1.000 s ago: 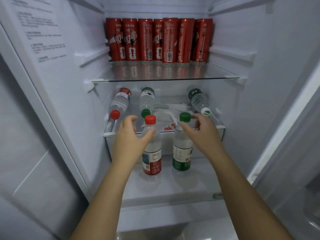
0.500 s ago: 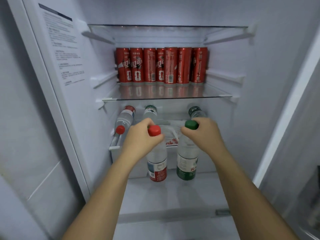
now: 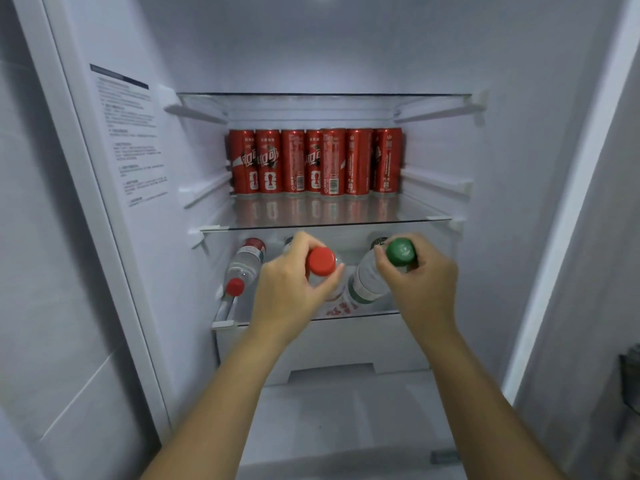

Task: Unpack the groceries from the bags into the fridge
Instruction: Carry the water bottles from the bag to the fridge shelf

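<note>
Item: fridge [image 3: 509, 174], door open, interior seen from the head view. Upper level: a row of red cans [image 3: 313, 162], upright, at the back of a glass shelf [image 3: 325, 221]. Level beneath: the lower shelf [image 3: 386, 311], carrying one lying bottle [image 3: 244, 266] at far left, red cap toward the viewer and base toward the back wall; other bottles lie behind the hands, mostly hidden. A white item with red print rests near the shelf's front edge, too blurred to identify. Below that: a white drawer front [image 3: 311, 344]. Left hand [image 3: 292, 285]: fingers and thumb curled round the neck of the red-capped bottle [image 3: 322, 260], gripping it just under the cap. Right hand [image 3: 420, 284]: likewise wrapped round the neck of the green-capped bottle [image 3: 367, 282], whose clear body slants down and leftward from the hand. Both bottles are held in the opening between glass shelf and lower shelf, caps nearest the viewer, long axes running away into the compartment, bases leading. Judgement: each bottle lies forward of its own hand, so the coming move is a straight push inward and a lowering onto the lower shelf. The left hand's bottle goes right of the lying bottle, and the right hand's takes the right side. Clearance under the glass shelf looks slight.
</note>
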Demonstrator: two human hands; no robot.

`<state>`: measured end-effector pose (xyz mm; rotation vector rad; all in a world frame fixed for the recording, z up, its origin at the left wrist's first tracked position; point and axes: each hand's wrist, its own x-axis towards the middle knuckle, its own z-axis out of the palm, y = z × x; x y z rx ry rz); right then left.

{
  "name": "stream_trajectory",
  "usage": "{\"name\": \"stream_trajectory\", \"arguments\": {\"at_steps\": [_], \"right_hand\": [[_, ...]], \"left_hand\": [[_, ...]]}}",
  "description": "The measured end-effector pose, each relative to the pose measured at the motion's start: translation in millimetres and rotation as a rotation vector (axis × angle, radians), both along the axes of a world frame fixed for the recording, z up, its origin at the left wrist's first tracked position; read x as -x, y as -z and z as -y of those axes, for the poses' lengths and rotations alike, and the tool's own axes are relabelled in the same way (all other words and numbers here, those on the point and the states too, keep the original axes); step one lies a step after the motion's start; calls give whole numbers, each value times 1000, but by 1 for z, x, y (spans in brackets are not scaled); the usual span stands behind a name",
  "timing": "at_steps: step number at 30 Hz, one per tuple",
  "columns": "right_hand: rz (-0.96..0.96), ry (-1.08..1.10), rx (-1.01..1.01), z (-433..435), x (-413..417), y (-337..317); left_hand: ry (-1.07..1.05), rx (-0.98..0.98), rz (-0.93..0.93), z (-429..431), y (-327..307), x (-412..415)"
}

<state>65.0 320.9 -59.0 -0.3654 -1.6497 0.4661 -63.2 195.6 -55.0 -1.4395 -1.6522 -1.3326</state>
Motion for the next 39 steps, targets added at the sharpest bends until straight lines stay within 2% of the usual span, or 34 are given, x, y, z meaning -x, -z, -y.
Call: {"name": "stream_trajectory", "arguments": {"at_steps": [5,9,12,16,21,27,34,39], "right_hand": [[-12,-10,-24,-8,11,26],[157,89,0,-15,30,52],[352,221,64,-25,45,67],[508,324,52,-43,60,77],[737,287,162,-63,78,80],[878,243,264,-77,94,70],[874,98,305,-77,113,68],[856,76,294,-78,126,69]], "left_hand": [[-33,-33,-105,-19,30,14],[-55,-18,-124,-32,42,27],[-181,107,-160,-43,54,37],[-308,304,-227,-61,68,50],[-403,561,-263,-86,73,70],[-458,623,-260,-104,70,87],[-514,589,-212,-103,74,107],[-468,541,-176,-97,77,120]]}}
